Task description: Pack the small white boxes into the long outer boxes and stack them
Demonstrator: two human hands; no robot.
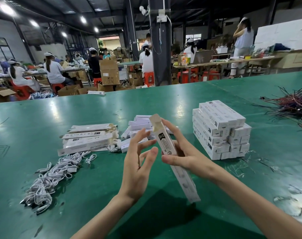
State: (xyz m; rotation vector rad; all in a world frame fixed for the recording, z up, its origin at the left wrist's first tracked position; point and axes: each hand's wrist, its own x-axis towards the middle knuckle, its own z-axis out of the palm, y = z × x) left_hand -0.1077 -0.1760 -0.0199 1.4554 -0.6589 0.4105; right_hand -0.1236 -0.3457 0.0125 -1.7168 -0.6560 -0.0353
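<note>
Above a green factory table (pixel 164 100), the right hand (pixel 183 156) wraps its grip round a long white cardboard outer box (pixel 165 142), tilted with its top flap open, while the left hand (pixel 138 163) hovers beside it, fingers spread and empty; tipping it over could spill any contents.

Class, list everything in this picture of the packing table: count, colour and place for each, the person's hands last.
held outer box: one, white with black label, tilted at centre, top flap open.
loose outer boxes: several, white, left of centre.
small white boxes: heap, white, behind the hands.
stack: one, white boxes, right of centre.
cables: heap, white, front left.
wires: tangle, dark, far right.
table: one, green, underneath.
cartons: several, brown, background floor.
left hand: one, fingers spread beside the held outer box.
right hand: one, grips the held outer box.
</note>
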